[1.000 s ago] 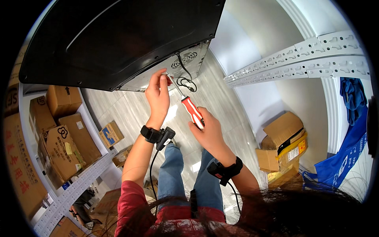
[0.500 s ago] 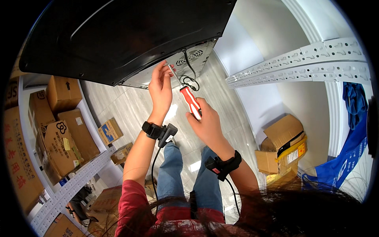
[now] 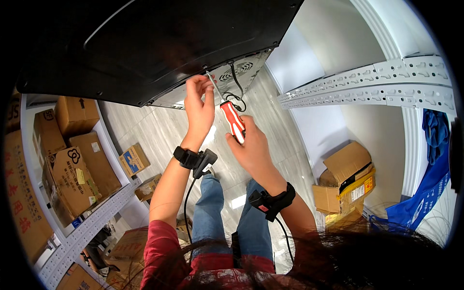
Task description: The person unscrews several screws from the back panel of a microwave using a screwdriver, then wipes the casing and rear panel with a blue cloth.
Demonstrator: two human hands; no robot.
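In my right hand (image 3: 253, 150) is the red, white and black handle of a screwdriver (image 3: 233, 121), gripped at its rear end. Its thin metal shaft slants up and left toward the edge of a large black-topped appliance (image 3: 159, 48). My left hand (image 3: 199, 104) is closed at the tip end, thumb and fingers pinched against the shaft. Whether the tip sits on a screw is too small to tell. Below the black panel, the appliance's grey metal side (image 3: 249, 72) has a round slotted vent, with a black power cord (image 3: 235, 79) hanging beside it.
Cardboard boxes (image 3: 72, 179) fill a white shelf on the left. A small box (image 3: 134, 160) lies on the pale floor (image 3: 159, 125). To the right are perforated metal shelf beams (image 3: 367, 82), an opened carton (image 3: 345, 176) and a blue bag (image 3: 415, 203). Black cabled devices are strapped to both wrists.
The appliance has shifted slightly right in view. The screwdriver stands a little more upright, and its tip lies nearer the black panel's edge. Both hands keep their grip.
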